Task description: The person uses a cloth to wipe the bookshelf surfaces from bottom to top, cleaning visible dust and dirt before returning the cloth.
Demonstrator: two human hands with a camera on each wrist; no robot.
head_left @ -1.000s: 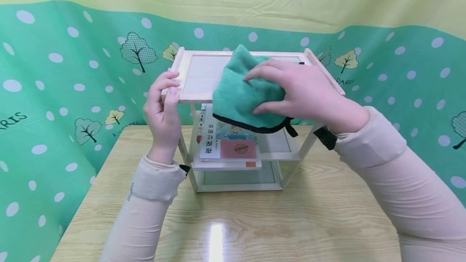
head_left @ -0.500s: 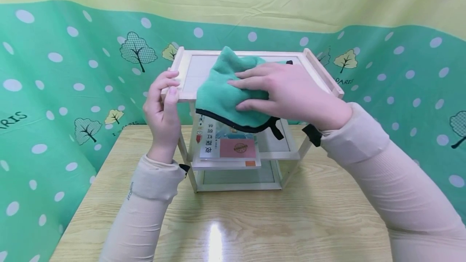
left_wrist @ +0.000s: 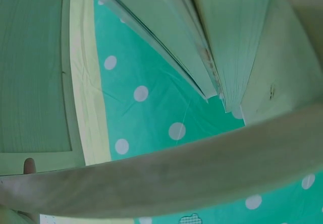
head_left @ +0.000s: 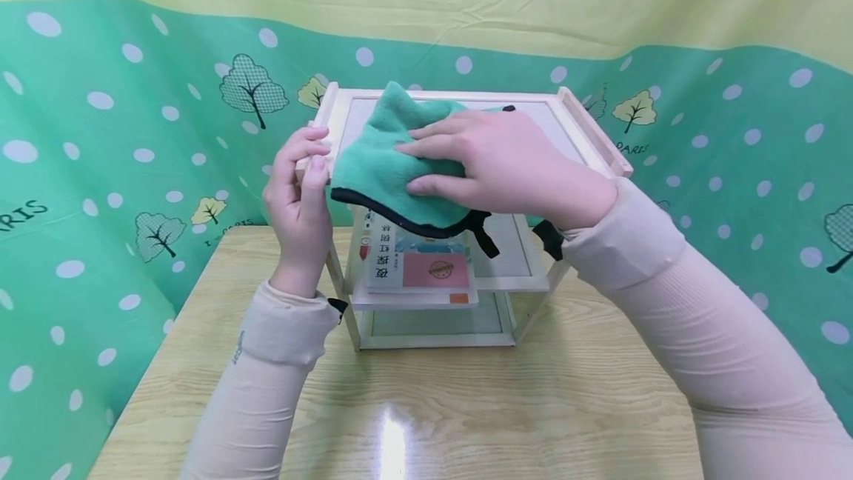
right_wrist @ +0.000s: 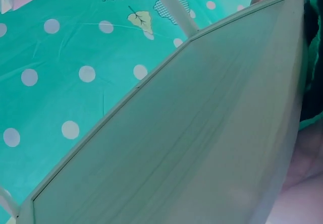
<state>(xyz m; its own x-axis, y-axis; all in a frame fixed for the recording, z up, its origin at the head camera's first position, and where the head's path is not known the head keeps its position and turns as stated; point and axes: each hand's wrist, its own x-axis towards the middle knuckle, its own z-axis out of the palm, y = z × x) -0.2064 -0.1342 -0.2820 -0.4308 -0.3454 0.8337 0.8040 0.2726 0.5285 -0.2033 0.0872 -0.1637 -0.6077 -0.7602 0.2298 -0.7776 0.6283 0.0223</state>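
Note:
A small white wooden shelf rack (head_left: 526, 282) with three levels stands on the table. My left hand (head_left: 298, 195) grips the top board's left front corner, thumb at the front and fingers at the side rail; a fingertip (left_wrist: 30, 165) shows in the left wrist view. A green cloth (head_left: 383, 161) with black edging lies across the top board and hangs over its front edge. My right hand (head_left: 489, 161) rests on this cloth with its fingers spread and extended to the left. In the right wrist view, the top board's underside (right_wrist: 166, 133) hides most of that hand.
Books (head_left: 426, 272) lie stacked on the left of the middle level, partly covered by the hanging cloth; their edges (left_wrist: 234, 42) show in the left wrist view. The wooden table (head_left: 506, 413) extends in front. A green and yellow patterned curtain (head_left: 166, 80) hangs behind.
My right hand and the green cloth have slid leftward across the top board, close to my left hand. The left hand keeps its grip on the corner.

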